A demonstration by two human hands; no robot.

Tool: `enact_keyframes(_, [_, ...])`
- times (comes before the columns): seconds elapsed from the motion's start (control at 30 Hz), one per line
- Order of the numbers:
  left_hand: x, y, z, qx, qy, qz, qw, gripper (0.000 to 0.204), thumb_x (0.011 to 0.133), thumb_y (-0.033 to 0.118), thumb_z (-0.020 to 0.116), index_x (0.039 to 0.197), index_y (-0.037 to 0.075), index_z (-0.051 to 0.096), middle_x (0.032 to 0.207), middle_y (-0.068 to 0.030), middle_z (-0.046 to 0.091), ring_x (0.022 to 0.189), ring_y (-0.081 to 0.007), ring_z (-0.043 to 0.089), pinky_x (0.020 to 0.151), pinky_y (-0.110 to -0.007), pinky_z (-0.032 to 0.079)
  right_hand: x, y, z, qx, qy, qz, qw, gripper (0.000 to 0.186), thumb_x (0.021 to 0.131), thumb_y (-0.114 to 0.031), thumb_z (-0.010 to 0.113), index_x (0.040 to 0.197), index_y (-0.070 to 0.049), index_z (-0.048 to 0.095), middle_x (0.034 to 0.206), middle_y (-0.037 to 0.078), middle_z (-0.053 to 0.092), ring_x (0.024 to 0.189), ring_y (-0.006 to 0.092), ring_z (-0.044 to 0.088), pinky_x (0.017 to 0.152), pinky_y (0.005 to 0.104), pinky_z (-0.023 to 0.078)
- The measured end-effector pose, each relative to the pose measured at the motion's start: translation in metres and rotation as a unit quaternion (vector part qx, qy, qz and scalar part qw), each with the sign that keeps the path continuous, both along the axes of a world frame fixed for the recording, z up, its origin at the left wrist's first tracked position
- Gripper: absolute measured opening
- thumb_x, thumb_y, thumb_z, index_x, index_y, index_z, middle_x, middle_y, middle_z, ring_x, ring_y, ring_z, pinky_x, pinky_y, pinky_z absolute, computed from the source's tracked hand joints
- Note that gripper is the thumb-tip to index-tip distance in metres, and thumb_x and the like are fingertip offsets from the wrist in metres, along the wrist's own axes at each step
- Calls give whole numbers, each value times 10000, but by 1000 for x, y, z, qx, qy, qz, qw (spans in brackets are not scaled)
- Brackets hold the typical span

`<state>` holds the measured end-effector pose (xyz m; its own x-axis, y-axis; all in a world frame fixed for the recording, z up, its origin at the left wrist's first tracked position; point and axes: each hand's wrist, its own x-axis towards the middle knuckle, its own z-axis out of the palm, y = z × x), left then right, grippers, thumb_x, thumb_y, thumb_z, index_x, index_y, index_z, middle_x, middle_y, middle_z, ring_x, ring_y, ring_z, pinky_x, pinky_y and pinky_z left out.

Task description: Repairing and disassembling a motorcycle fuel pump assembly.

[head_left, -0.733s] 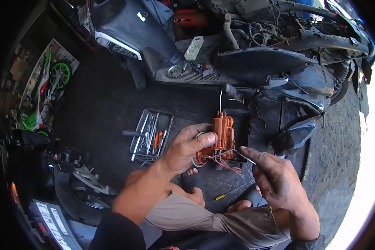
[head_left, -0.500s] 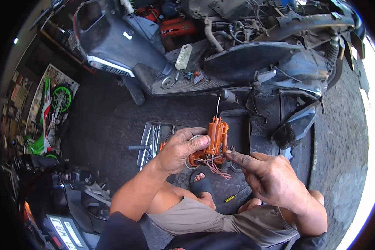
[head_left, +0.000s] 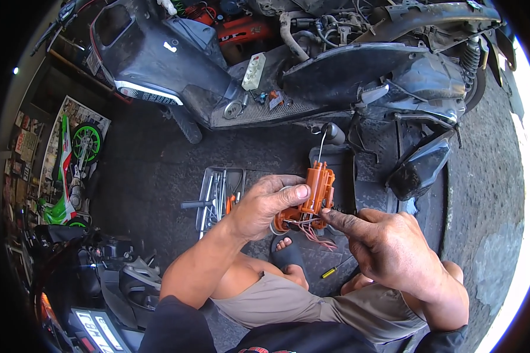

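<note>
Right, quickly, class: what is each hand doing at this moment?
Left hand: closed around the orange plastic part with red wires.
Right hand: fingertips pinched at those wires; what it holds cannot be told.

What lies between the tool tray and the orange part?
In the head view, the left hand lies between the tool tray and the orange part, gripping that part.

Connector block [head_left: 317,191] is held centre, tool tray [head_left: 218,191] left of it, scooter [head_left: 312,65] far behind, screwdriver [head_left: 334,270] near, below it.
</note>
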<state>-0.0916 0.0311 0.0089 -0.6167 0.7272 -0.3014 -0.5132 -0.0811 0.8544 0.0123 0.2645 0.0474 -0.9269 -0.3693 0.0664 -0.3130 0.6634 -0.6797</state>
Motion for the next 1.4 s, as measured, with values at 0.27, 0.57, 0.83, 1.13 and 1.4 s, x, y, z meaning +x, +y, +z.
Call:
enact_keyframes(0.27, [1,5,-1,-19,27,7,999,521,987,290,600,1241,-160,528,1049,-227,676,926,-262,718,814,-358,614,0,-2,-3,-30,-32,-23,999,544,737,43,631,1275,-39,648,755,128,643,605,294,645,549,395,510])
enact_keyframes(0.57, [9,13,-6,-55,69,48,995,484,1015,319,552,1232,-113,573,1078,-185,687,953,-192,698,865,-327,575,0,-3,-1,29,-21,-53,998,526,771,23,650,1290,-60,644,738,125,627,598,307,640,551,405,508])
enact_keyframes(0.83, [11,15,-10,24,-31,26,999,468,1040,329,505,1240,-91,561,1081,-172,669,966,-203,700,828,-325,593,1,3,-16,7,1,-19,1000,538,801,-85,671,1332,-45,595,726,114,617,566,297,655,495,411,530])
enact_keyframes(1.13, [14,17,-13,15,-58,38,997,461,1044,344,492,1220,-76,565,1083,-182,658,945,-204,698,824,-327,596,1,3,-28,30,14,-22,999,537,791,-95,678,1323,-67,601,755,106,623,576,307,655,501,416,532])
enact_keyframes(1.4, [16,15,-18,-45,-45,23,998,479,1030,376,513,1230,-58,561,1026,-167,683,861,-168,709,660,-248,594,-8,9,-18,51,13,9,999,558,782,-122,676,1332,-72,592,758,125,630,602,316,671,510,428,540])
